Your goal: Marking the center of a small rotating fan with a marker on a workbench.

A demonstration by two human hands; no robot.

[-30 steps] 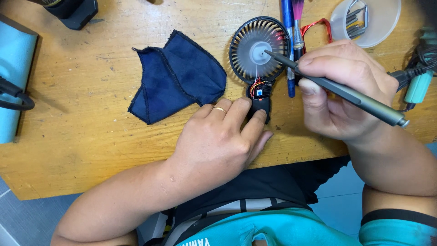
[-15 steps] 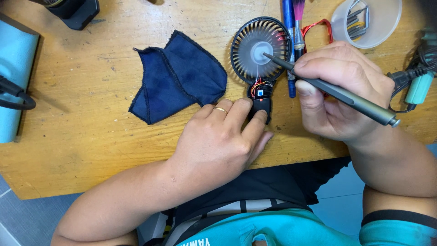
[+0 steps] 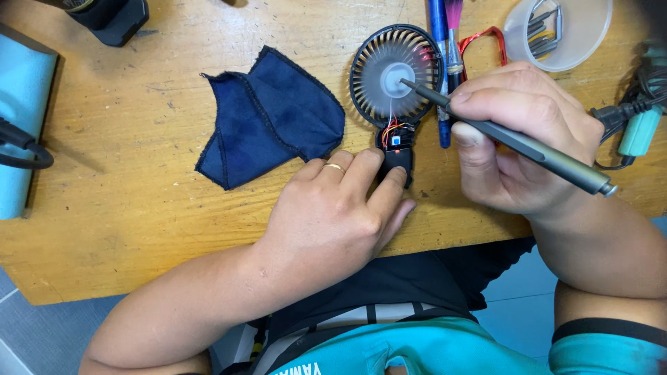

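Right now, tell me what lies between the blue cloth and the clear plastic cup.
In the head view, the small black fan lies between the blue cloth and the clear cup, then blue and pink pens and a red loop.

Fan [image 3: 394, 76]: upper middle of the frame, on the table [image 3: 139, 229].
Cloth [image 3: 267, 125]: left of the fan, lying flat.
Left hand [image 3: 333, 215]: below the fan, fingers on its handle.
Right hand [image 3: 524, 139]: right of the fan, holding a tool [image 3: 507, 135] (tip at the fan's hub).
Cup [image 3: 556, 31]: upper right.
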